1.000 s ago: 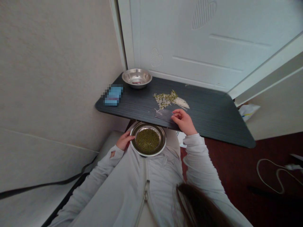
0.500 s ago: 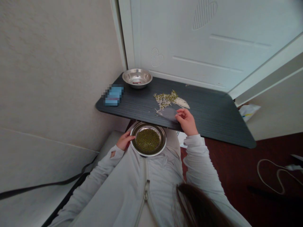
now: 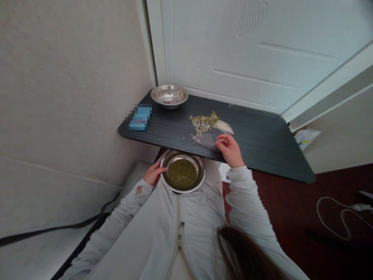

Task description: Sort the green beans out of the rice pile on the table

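My left hand grips the left rim of a steel bowl that sits on my lap, partly under the table's front edge. Small green beans, like mung beans, cover its bottom. Over the table, my right hand pinches a thin clear plastic piece between thumb and fingers. The piece lies low over the tabletop, close to its front edge. Just beyond it is a spread of green beans mixed with white grains. A heap of white grains, like rice, adjoins that spread on the right.
The dark table stands against a white door. Another steel bowl, with a small label inside, is at its back left. A blurred blue object lies near the left end. A white cable is on the red floor.
My right hand has shifted slightly to the right with the clear plastic piece, then stayed nearly still. My left hand and the bowl on my lap have not moved.
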A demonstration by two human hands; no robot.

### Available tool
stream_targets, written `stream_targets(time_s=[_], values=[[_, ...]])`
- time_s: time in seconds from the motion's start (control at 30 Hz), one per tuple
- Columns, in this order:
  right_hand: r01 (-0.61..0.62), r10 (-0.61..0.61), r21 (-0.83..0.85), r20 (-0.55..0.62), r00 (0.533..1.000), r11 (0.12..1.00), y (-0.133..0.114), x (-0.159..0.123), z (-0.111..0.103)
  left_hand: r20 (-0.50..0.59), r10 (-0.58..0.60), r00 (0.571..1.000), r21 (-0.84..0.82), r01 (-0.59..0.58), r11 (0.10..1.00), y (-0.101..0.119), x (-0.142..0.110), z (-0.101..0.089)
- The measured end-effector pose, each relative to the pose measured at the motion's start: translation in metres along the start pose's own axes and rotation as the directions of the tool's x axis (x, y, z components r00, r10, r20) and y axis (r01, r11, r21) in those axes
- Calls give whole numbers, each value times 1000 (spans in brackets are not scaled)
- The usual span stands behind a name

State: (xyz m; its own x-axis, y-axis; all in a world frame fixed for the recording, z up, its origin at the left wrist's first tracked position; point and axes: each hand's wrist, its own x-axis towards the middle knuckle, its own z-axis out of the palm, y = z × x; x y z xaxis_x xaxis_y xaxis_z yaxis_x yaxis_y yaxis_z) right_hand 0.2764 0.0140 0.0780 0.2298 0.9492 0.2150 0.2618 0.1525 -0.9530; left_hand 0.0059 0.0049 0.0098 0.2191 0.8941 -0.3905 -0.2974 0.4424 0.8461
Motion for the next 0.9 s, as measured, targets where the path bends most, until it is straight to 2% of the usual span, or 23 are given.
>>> stream_targets(time_s=[0.17, 0.43, 0.9], values=[[0, 1, -26, 55, 998, 1000, 1, 0, 1, -1, -4, 1000, -8, 4, 1000, 0, 0, 0], [14, -15, -51, -26, 1000, 999, 3, 2, 1, 1, 4, 1000, 2, -4, 1000, 1, -1, 1], [55, -51, -180, 24, 998, 982, 4, 5, 3, -3, 7, 1000, 4, -7, 1000, -1, 1, 0]])
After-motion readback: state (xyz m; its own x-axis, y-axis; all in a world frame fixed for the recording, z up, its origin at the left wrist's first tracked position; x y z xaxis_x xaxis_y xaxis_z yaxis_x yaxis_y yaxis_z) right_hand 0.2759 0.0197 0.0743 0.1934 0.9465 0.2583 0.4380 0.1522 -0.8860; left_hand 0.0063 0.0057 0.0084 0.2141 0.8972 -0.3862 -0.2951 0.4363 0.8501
